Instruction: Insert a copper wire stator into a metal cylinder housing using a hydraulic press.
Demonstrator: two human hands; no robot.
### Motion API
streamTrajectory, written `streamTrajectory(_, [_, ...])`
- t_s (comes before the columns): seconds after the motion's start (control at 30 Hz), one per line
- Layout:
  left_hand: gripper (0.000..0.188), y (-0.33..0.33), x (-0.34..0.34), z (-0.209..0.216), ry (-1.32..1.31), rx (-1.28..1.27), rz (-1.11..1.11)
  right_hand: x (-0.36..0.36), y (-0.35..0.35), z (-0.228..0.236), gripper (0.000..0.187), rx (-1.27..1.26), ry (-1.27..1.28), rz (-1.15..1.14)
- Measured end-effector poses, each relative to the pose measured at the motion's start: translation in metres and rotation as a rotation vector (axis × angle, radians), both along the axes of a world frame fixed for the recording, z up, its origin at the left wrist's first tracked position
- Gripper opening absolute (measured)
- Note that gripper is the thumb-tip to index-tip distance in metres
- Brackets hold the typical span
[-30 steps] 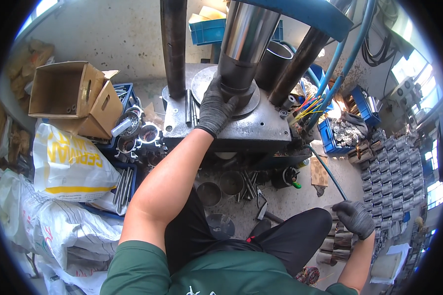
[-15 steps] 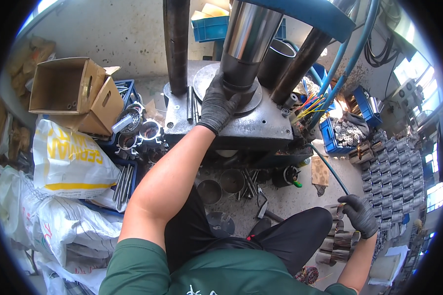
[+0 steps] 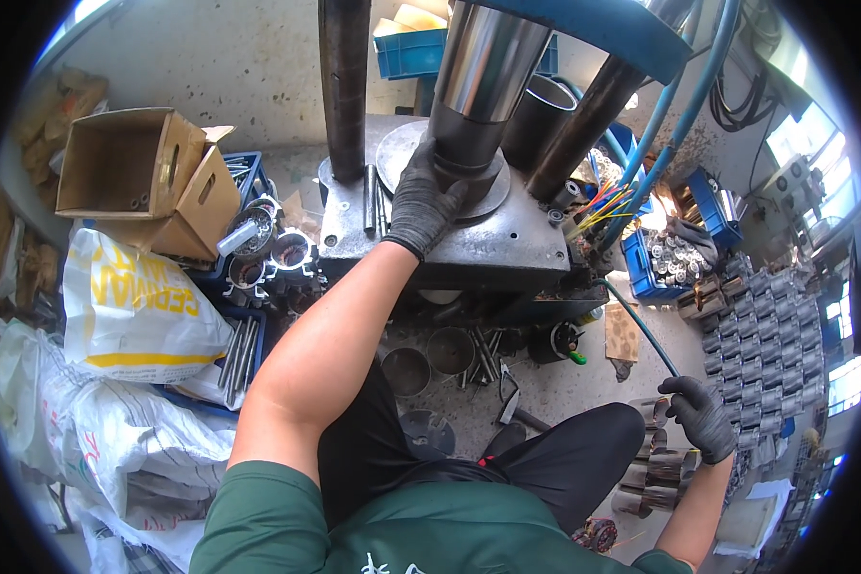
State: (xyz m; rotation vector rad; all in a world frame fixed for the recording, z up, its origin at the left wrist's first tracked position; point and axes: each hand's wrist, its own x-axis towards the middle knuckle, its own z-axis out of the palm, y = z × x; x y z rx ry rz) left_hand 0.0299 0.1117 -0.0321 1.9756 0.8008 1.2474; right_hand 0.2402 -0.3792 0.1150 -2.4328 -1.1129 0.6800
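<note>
My left hand (image 3: 424, 203), in a dark grey glove, reaches forward onto the press bed. Its fingers and thumb curve round the lower part of a dark metal cylinder (image 3: 467, 143) beneath the shiny press ram (image 3: 493, 57). That cylinder stands upright on a round steel plate (image 3: 399, 153), and its far side is hidden. Off to the right, my gloved right hand (image 3: 701, 419) has its fingers bent at the end of a thin teal lever (image 3: 641, 329). Where the fingers meet the lever is partly hidden. Metal rods (image 3: 370, 199) stand left of the plate.
Dark posts (image 3: 344, 86) flank the ram. At left are a cardboard box (image 3: 115, 167), ring-shaped metal housings (image 3: 290, 251) and white sacks (image 3: 143, 311). Stacked metal cylinders (image 3: 763, 349) and a blue bin of parts (image 3: 670, 260) fill the right. A hammer (image 3: 529, 418) lies on the floor.
Both hands keep nearly the same places. The right hand's fingers have shifted very slightly at the lever's end; the cylinder and ram show no clear movement.
</note>
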Motion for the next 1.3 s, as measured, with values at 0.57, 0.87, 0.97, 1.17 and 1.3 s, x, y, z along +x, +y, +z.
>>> streamTrajectory(0.57, [0.081,-0.001,-0.001,-0.001,-0.004,-0.015,-0.001,0.004,-0.003,0.001,0.028,-0.083,-0.018,0.080])
streamTrajectory(0.87, [0.079,-0.007,-0.003,0.008,0.006,-0.105,-0.016,0.003,0.000,0.002,0.029,-0.147,-0.086,0.057])
streamTrajectory(0.97, [0.079,-0.007,-0.004,0.010,0.000,-0.065,-0.026,0.005,-0.001,0.002,0.029,-0.138,0.043,0.060])
streamTrajectory(1.17, [0.076,-0.003,-0.003,0.005,-0.014,-0.040,-0.021,0.006,-0.002,0.000,0.031,-0.163,0.019,0.052])
streamTrajectory(1.3, [0.077,-0.004,-0.002,0.004,-0.009,-0.036,-0.015,0.005,0.001,0.005,0.034,-0.102,0.165,-0.045])
